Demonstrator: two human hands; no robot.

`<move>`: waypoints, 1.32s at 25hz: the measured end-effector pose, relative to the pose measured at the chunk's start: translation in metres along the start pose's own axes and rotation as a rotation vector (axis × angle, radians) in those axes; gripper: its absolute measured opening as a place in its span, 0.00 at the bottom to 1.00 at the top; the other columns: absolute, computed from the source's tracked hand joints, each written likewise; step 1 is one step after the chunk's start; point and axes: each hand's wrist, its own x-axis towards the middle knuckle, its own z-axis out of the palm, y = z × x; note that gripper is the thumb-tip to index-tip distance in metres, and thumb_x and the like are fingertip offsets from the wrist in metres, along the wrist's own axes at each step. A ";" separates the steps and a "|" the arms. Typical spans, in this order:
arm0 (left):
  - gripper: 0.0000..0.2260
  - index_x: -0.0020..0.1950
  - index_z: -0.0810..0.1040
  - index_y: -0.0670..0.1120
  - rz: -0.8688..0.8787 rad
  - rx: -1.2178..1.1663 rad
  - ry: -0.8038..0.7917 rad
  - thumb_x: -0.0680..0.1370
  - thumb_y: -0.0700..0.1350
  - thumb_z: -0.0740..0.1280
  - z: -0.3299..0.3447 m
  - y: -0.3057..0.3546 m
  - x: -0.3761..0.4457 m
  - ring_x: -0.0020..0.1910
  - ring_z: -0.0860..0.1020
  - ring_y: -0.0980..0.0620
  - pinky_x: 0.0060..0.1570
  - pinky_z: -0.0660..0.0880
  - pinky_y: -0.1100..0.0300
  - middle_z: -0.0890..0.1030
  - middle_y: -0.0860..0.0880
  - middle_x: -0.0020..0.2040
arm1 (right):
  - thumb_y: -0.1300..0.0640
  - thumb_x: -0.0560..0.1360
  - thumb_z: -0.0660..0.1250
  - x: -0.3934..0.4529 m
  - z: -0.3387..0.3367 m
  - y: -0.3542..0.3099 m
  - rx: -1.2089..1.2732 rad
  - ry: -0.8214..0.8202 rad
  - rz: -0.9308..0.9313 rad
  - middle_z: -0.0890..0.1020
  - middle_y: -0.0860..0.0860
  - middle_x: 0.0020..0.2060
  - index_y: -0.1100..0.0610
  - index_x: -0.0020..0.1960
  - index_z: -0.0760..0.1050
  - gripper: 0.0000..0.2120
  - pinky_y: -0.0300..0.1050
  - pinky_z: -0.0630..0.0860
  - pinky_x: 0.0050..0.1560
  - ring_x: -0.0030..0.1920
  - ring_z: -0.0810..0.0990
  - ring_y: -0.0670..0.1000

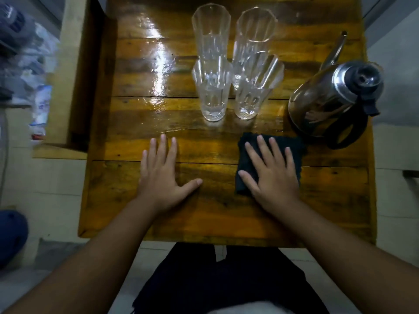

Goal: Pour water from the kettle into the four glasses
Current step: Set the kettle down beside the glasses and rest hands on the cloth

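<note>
Several clear ribbed glasses stand upright in a tight square block at the table's middle back: far left (pixel 210 30), far right (pixel 255 28), near left (pixel 212 91), near right (pixel 254 89). All look empty. A shiny steel kettle (pixel 328 100) with a black lid, black handle and long thin spout stands at the right. My left hand (pixel 162 175) lies flat on the wood, fingers spread, holding nothing. My right hand (pixel 271 173) rests flat on a folded dark cloth (pixel 247 155), just in front of the kettle.
The glossy wooden table (pixel 136 123) is small, with its near edge close to my lap. A raised wooden ledge runs along its left side. Cluttered bags and packets sit off to the left, and tiled floor shows on both sides.
</note>
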 end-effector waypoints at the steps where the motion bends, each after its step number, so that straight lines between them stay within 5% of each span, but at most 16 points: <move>1: 0.52 0.79 0.35 0.54 -0.010 0.013 -0.018 0.67 0.79 0.54 0.001 -0.005 0.000 0.77 0.32 0.46 0.73 0.35 0.46 0.34 0.48 0.80 | 0.35 0.82 0.50 0.005 0.001 -0.009 0.015 0.011 0.047 0.55 0.53 0.84 0.48 0.83 0.54 0.34 0.64 0.45 0.80 0.83 0.49 0.56; 5: 0.52 0.79 0.35 0.54 0.001 0.001 -0.011 0.66 0.80 0.52 0.007 -0.008 0.003 0.78 0.32 0.45 0.74 0.35 0.44 0.34 0.49 0.80 | 0.38 0.82 0.51 0.022 0.010 -0.066 0.011 0.061 0.131 0.56 0.55 0.84 0.52 0.84 0.54 0.34 0.66 0.47 0.79 0.83 0.52 0.58; 12: 0.46 0.79 0.36 0.54 0.054 -0.052 -0.072 0.72 0.73 0.54 0.003 -0.017 0.005 0.77 0.31 0.45 0.73 0.34 0.43 0.32 0.48 0.79 | 0.38 0.82 0.54 -0.014 0.014 -0.065 -0.023 0.003 -0.131 0.58 0.53 0.83 0.49 0.83 0.56 0.33 0.64 0.50 0.80 0.83 0.53 0.56; 15: 0.38 0.80 0.42 0.56 0.065 -0.122 -0.007 0.76 0.67 0.56 -0.005 -0.028 0.010 0.78 0.33 0.46 0.73 0.36 0.44 0.35 0.47 0.81 | 0.35 0.81 0.51 -0.015 0.010 -0.056 -0.024 -0.003 0.007 0.53 0.54 0.84 0.48 0.84 0.52 0.35 0.61 0.44 0.80 0.83 0.50 0.56; 19: 0.38 0.80 0.37 0.54 0.029 -0.038 0.002 0.77 0.68 0.50 0.000 -0.035 0.016 0.77 0.31 0.44 0.73 0.35 0.42 0.34 0.44 0.80 | 0.34 0.81 0.48 0.023 0.012 -0.099 0.027 0.014 0.231 0.50 0.55 0.85 0.50 0.84 0.48 0.36 0.62 0.40 0.79 0.84 0.45 0.57; 22: 0.38 0.79 0.35 0.55 0.022 -0.028 -0.048 0.77 0.68 0.49 0.001 -0.033 0.020 0.76 0.30 0.44 0.71 0.32 0.44 0.31 0.44 0.79 | 0.34 0.81 0.50 0.042 0.014 -0.124 0.038 0.020 0.229 0.50 0.55 0.85 0.50 0.84 0.49 0.36 0.63 0.41 0.79 0.84 0.46 0.57; 28: 0.38 0.79 0.33 0.55 -0.013 -0.049 -0.098 0.78 0.66 0.52 -0.005 -0.027 0.021 0.75 0.28 0.45 0.72 0.32 0.45 0.29 0.45 0.78 | 0.34 0.81 0.54 -0.010 0.013 -0.066 -0.032 -0.018 -0.122 0.56 0.54 0.84 0.48 0.83 0.55 0.35 0.65 0.50 0.79 0.83 0.52 0.57; 33: 0.37 0.80 0.38 0.52 0.160 -0.140 -0.078 0.79 0.63 0.54 0.005 0.024 0.004 0.77 0.30 0.49 0.74 0.34 0.47 0.32 0.48 0.79 | 0.33 0.81 0.50 -0.017 0.001 -0.016 0.027 -0.013 0.206 0.52 0.55 0.85 0.48 0.84 0.50 0.36 0.60 0.43 0.80 0.84 0.46 0.56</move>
